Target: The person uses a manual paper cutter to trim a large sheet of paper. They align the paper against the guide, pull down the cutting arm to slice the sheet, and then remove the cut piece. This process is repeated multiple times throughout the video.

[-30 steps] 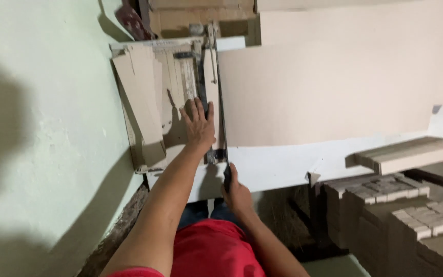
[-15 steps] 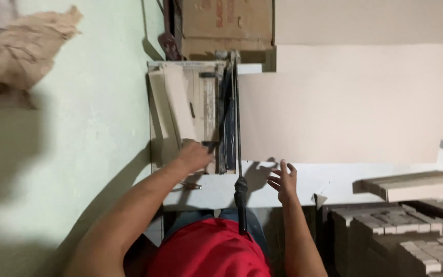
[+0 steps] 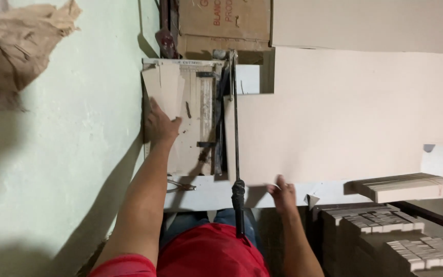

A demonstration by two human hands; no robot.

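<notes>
A paper cutter (image 3: 196, 149) with a long blade arm and black handle (image 3: 238, 192) sits on a white table (image 3: 283, 182). My left hand (image 3: 160, 123) grips the near end of a small pile of cut cardboard strips (image 3: 164, 90) on the cutter's left side. My right hand (image 3: 282, 192) pinches the near edge of a large beige cardboard sheet (image 3: 344, 113), which lies to the right of the blade with its left edge at the blade line. The blade handle sticks out over the table's front edge, with neither hand on it.
A pale green wall (image 3: 67, 154) runs close along the left. Crumpled brown paper (image 3: 21, 46) sits at the upper left, a cardboard box (image 3: 221, 20) behind the cutter. Stacks of cut cardboard pieces (image 3: 385, 220) stand at the lower right, one pile (image 3: 411, 187) on the table.
My right hand has left the blade handle and taken the sheet's near edge. My left hand has moved off the cutter bed to the strips on the left. The sheet has shifted towards the blade.
</notes>
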